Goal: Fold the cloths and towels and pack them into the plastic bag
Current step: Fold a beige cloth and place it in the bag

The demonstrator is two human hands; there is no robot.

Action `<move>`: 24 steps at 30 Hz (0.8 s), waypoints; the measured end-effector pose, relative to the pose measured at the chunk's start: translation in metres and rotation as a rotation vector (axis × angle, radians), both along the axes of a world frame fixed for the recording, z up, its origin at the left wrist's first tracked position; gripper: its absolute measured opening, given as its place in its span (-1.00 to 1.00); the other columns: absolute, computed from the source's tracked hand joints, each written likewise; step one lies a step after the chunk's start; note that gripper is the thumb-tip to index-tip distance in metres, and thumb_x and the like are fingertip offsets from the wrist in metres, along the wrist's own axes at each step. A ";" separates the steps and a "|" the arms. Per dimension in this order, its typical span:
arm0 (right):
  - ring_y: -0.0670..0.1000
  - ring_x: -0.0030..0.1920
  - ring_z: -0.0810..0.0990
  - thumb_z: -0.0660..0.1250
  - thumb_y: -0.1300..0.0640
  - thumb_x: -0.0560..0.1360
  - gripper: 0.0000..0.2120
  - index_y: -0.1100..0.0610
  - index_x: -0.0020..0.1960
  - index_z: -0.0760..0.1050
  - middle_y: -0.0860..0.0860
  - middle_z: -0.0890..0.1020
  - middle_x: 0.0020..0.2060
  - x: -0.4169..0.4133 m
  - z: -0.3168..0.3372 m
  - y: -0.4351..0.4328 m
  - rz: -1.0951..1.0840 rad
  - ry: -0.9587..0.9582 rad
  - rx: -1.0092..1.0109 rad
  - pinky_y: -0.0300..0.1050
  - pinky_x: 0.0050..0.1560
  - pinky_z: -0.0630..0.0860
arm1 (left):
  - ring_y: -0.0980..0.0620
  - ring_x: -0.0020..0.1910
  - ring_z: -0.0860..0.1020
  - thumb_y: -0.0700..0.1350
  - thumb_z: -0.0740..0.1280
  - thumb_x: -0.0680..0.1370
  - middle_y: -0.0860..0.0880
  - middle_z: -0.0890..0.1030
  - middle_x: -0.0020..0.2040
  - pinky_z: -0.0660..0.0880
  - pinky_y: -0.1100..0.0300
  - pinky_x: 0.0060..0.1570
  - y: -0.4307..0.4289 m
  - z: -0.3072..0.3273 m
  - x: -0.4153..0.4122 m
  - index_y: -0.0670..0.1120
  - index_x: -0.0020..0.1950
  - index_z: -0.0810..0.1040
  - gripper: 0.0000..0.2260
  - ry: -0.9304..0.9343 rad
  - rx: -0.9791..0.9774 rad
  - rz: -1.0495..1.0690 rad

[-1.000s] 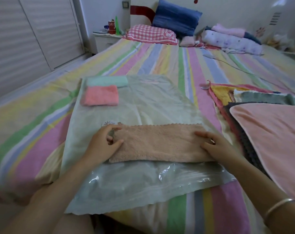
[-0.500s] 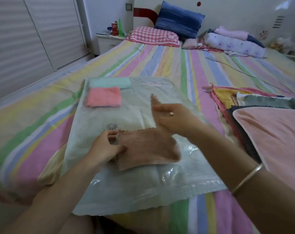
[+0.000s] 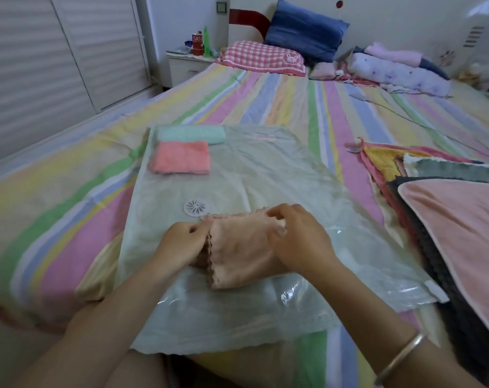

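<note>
The peach cloth [image 3: 237, 253] is one plain shade, the plastic bag [image 3: 279, 169] a cloudy, pale green see-through with a white round valve [image 3: 195, 207], and on it are a coral-pink cloth [image 3: 180, 156] and a mint-green cloth [image 3: 191, 134]. The bedsheet [image 3: 265, 96] runs in long stripes of pink, yellow, green, blue and lilac, with a pink-and-white checked pillow [image 3: 261, 56] and a plain dark blue pillow [image 3: 305, 32]. The stack shows a pale pink towel [image 3: 467, 233], a charcoal cloth [image 3: 439, 247], a grey-green cloth [image 3: 456, 170] and a yellow cloth [image 3: 383, 161]
</note>
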State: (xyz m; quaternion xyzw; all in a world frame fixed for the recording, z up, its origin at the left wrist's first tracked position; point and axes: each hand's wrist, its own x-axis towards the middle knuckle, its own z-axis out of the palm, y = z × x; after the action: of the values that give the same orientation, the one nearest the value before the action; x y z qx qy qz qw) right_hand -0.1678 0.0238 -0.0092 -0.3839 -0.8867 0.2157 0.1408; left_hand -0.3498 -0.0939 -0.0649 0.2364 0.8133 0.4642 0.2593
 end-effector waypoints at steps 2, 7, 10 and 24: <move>0.07 0.21 0.50 0.21 -0.15 0.54 -0.52 0.00 0.39 0.28 0.01 0.48 0.27 0.008 -0.007 0.011 -0.101 -0.137 -0.082 0.01 0.17 0.46 | -0.04 -0.38 0.54 0.32 0.39 0.30 -0.05 0.52 -0.42 0.58 -0.14 -0.16 -0.001 0.005 0.007 -0.24 -0.32 0.54 -0.44 0.081 -0.011 -0.076; 0.09 0.20 0.53 0.34 -0.20 0.46 -0.25 0.03 0.50 0.11 0.08 0.52 0.25 0.008 -0.018 0.013 -0.140 -0.049 -0.495 -0.02 0.21 0.47 | -0.09 -0.26 0.49 -0.04 0.45 0.46 -0.06 0.49 -0.37 0.45 -0.01 -0.22 0.010 0.023 0.019 -0.15 -0.45 0.36 -0.61 0.530 0.038 -0.049; 0.11 0.24 0.51 0.36 -0.17 0.46 -0.21 0.04 0.52 0.06 0.09 0.49 0.29 0.004 -0.020 0.013 -0.187 0.009 -0.499 0.01 0.26 0.44 | -0.08 -0.12 0.59 -0.02 0.43 0.48 -0.05 0.65 -0.22 0.52 0.03 -0.09 0.018 0.018 0.014 -0.13 -0.27 0.56 -0.78 0.432 -0.010 -0.063; 0.06 -0.07 0.60 0.32 0.25 0.45 -0.76 0.11 0.09 0.62 0.07 0.66 -0.09 0.056 0.018 0.043 -0.078 -0.104 -0.346 -0.08 -0.09 0.51 | -0.04 -0.21 0.66 -0.14 0.34 0.56 0.06 0.61 -0.01 0.62 0.06 -0.21 -0.001 0.028 0.049 -0.04 0.01 0.53 -0.95 0.307 0.049 -0.352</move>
State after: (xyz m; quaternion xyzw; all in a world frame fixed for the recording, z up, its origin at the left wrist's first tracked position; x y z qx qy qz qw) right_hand -0.1118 0.0671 0.0088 -0.4470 -0.8270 0.3391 0.0350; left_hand -0.3009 -0.0950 -0.0373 0.4486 0.7778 0.3900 0.2039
